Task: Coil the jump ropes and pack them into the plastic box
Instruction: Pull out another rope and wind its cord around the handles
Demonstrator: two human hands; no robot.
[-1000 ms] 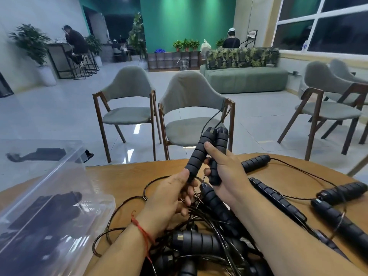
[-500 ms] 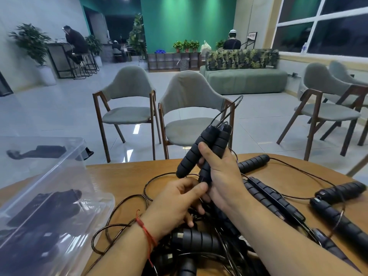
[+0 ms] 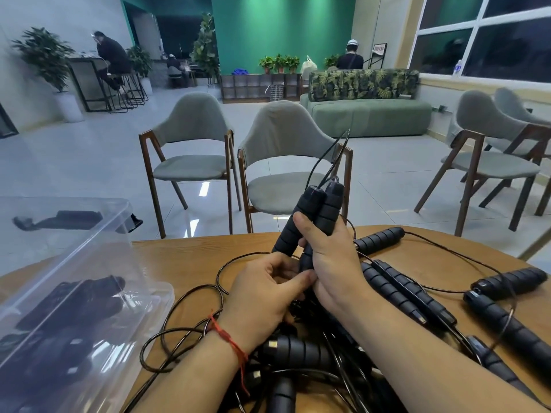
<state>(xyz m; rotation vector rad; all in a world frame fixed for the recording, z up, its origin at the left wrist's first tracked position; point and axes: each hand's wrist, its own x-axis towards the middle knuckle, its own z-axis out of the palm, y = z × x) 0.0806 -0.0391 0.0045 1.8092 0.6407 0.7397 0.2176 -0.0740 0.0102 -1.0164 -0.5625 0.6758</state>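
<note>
The pair of foam handles [image 3: 313, 222] of one jump rope stands almost upright, side by side and touching, with its thin black cord [image 3: 323, 162] springing up out of their tops. The right hand [image 3: 331, 263] wraps them round the lower half, fingers curled tight and one fingertip pressed on the front of the left handle. Just below the handles the left hand [image 3: 265, 290] curls in toward their bottom ends with its thumb against the right hand; whether it pinches cord or only steadies them I cannot tell. The handles look light, ribbed and grippy, so they are the place to hold. The cord looks wiry and springy, likely to uncoil unless the loops are pinned against the handles. Beneath the handles lies a tangled pile of ropes [image 3: 301, 353] on the wooden table [image 3: 179, 257], and more loose handles [image 3: 507, 323] lie to their right. Left of the handles, near the table's edge, stands the clear plastic box [image 3: 131, 320] with dark rope bundles already inside.
</note>
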